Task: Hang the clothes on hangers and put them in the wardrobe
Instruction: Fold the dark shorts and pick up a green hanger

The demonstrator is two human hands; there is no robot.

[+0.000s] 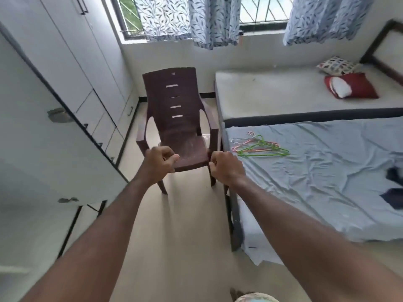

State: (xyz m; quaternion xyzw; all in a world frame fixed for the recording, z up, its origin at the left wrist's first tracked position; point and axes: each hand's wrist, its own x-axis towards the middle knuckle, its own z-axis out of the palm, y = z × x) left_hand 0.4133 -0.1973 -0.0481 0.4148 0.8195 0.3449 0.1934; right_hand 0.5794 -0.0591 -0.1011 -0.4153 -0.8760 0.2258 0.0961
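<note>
Both bare arms stretched straight out ahead, roughly parallel — left hand [160, 159] curled into a loose fist, thumb lying over the fingers, holding nothing. Right hand [225, 166] same deal — fingers curled in, knuckles up, wrist straight.

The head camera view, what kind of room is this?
Most likely a bedroom: a bed with a wrinkled blue sheet, a second mattress with pillows beyond it, and a white built-in wardrobe along the left wall.

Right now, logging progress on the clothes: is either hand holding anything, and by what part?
Nothing is held. The left hand and right hand are curled and empty; the hangers lie untouched on the bed.
</note>
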